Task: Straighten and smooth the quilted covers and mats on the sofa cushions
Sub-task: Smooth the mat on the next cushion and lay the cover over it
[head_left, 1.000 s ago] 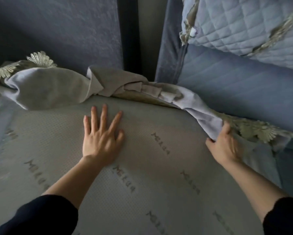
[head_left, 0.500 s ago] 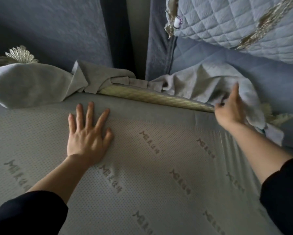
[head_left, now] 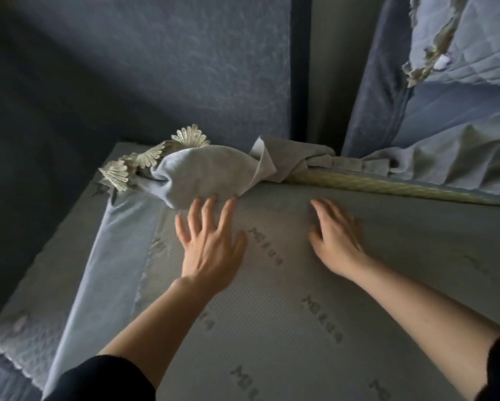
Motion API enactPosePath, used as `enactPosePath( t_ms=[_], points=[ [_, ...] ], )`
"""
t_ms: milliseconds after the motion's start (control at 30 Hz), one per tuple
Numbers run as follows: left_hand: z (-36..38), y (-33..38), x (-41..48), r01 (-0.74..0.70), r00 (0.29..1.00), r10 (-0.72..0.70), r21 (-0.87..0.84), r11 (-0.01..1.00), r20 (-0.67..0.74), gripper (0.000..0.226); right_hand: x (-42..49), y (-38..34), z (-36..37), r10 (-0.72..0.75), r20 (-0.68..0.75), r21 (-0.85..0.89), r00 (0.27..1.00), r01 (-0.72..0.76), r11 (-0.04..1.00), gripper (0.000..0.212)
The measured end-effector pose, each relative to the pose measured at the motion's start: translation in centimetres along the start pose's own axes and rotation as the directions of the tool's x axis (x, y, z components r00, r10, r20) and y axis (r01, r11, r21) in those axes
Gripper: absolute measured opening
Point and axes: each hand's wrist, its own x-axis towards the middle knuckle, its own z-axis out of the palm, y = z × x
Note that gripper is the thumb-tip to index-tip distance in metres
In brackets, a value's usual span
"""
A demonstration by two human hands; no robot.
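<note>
Two dark sleeves [head_left: 107, 380] frame the near edge of the view, bare forearms reaching out over the grey perforated mat [head_left: 271, 319] that covers the sofa seat, its surface printed with rows of dark lettering and lying mostly flat. Along the mat's left edge runs a pale blue fabric strip [head_left: 98, 270], with a quilted scalloped piece [head_left: 20, 337] below it at the corner. The left hand [head_left: 211, 244] lies palm down on the mat, fingers straight and spread, holding nothing, its fingertips just touching the lower fold of the bunched grey cover [head_left: 214, 175]. The right hand [head_left: 338, 241] presses flat on the mat, fingers extended though blurred, gripping nothing; a bare stretch of mat lies between the hands and runs on to the right. The cover sits crumpled along the far edge of the seat, twisted into a roll, its lace trim [head_left: 156, 160] fanned at the left end. A yellow-green corded edge [head_left: 387, 188] shows to its right. Behind stand blue back cushions [head_left: 156, 68], and a quilted cover [head_left: 474, 39] hangs upper right.
</note>
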Motion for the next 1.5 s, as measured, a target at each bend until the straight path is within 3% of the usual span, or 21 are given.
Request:
enactPosePath(
  t_ms=[167,300,367,433,467,533,600,667,733,800,833,900,967,1000,1067,1167,1200,1300,1333,1400,1500],
  points=[
    [-9.5,-7.2,7.4,0.058,0.986,-0.053,0.024,0.998,-0.158,0.057,2.0,-7.2,-0.3,0.06,0.149,0.071,0.987,-0.071,0.995,0.059],
    [-12.9,-8.8,10.4,0.142,0.923,-0.163,-0.085,0.986,-0.349,0.058,4.2,-11.8,-2.2,-0.069,-0.04,0.448,0.997,0.08,0.891,0.073],
    [-11.6,-8.8,8.4,0.003,0.913,-0.02,-0.041,0.999,-0.408,0.055,5.7,-14.3,-2.6,-0.098,-0.006,0.681,0.995,0.076,0.729,0.083],
    [-9.8,-8.6,5.3,-0.246,0.877,0.276,0.126,0.961,-0.393,0.047,7.2,-16.0,-2.3,-0.081,0.029,0.803,0.996,0.025,0.596,0.095],
    [-8.8,-8.8,4.0,-0.373,0.846,0.424,0.211,0.904,-0.323,0.043,7.8,-16.4,-2.0,-0.092,0.009,0.732,0.996,0.056,0.68,0.098],
    [-7.4,-10.5,2.7,-0.527,0.801,0.582,0.298,0.796,-0.14,0.038,9.0,-16.3,-1.0,-0.166,-0.05,0.328,0.985,0.173,0.929,0.092],
    [-7.2,-12.3,3.3,-0.43,0.88,0.47,0.305,0.85,-0.069,0.049,10.2,-15.7,-0.5,-0.246,-0.102,0.002,0.964,0.247,0.969,0.049],
    [-8.1,-13.7,5.0,-0.226,0.95,0.28,0.319,0.92,-0.135,0.057,11.5,-16.2,-1.4,-0.116,-0.239,0.086,0.964,0.14,0.986,0.014],
    [-9.3,-14.4,7.2,-0.069,0.984,0.117,0.323,0.944,-0.132,0.059,13.2,-17.0,-2.5,0.059,-0.309,0.405,0.949,0.075,0.911,0.02],
    [-9.3,-14.2,8.4,0.011,0.996,0.017,0.305,0.952,-0.089,0.058,13.7,-18.1,-3.5,-0.001,-0.145,0.657,0.989,0.097,0.748,0.04],
    [-9.0,-13.9,8.6,0.039,0.998,-0.022,0.282,0.959,-0.065,0.058,13.3,-18.3,-3.2,-0.096,-0.011,0.61,0.995,0.083,0.788,0.065],
    [-8.0,-13.9,8.5,0.125,0.992,-0.124,0.189,0.974,-0.019,0.057,11.8,-18.0,-1.4,-0.249,0.126,0.107,0.96,0.237,0.966,0.086],
    [-7.4,-14.0,8.4,0.198,0.98,-0.196,0.056,0.979,-0.035,0.053,10.9,-17.3,-0.5,-0.401,-0.003,-0.383,0.916,0.369,0.847,0.049],
    [-7.4,-14.1,8.5,0.214,0.975,-0.213,0.011,0.977,-0.063,0.051,11.2,-17.0,-0.9,-0.461,-0.103,-0.447,0.882,0.373,0.813,0.033],
    [-7.7,-14.6,8.7,0.224,0.964,-0.224,-0.014,0.975,-0.141,0.048,12.9,-17.3,-2.9,-0.285,-0.303,-0.209,0.909,0.229,0.951,0.031],
    [-7.8,-14.6,8.4,0.202,0.964,-0.191,0.041,0.979,-0.188,0.048,15.8,-17.9,-3.4,0.07,-0.305,0.185,0.95,-0.013,0.983,0.026],
    [-7.7,-14.6,8.2,0.191,0.974,-0.185,0.037,0.981,-0.131,0.05,15.8,-18.2,-3.0,0.08,-0.22,0.32,0.972,-0.005,0.947,0.013],
    [-8.2,-15.0,8.4,0.185,0.982,-0.187,-0.179,0.966,0.005,0.056,14.1,-18.9,-0.5,-0.021,0.145,0.44,0.989,-0.045,0.897,0.07],
    [-8.8,-15.2,8.4,0.167,0.98,-0.19,-0.264,0.95,-0.065,0.056,13.8,-18.9,-0.2,-0.048,0.107,0.367,0.993,0.006,0.93,0.071],
    [-10.7,-15.0,8.0,0.075,0.924,-0.212,-0.393,0.917,-0.317,0.058,13.4,-19.4,-1.1,-0.053,-0.194,0.313,0.98,0.112,0.943,0.059],
    [-13.2,-13.6,6.6,-0.081,0.814,-0.201,-0.449,0.89,-0.545,0.055,12.0,-20.2,-3.4,0.019,-0.688,0.39,0.725,0.348,0.853,0.047]
  ],
)
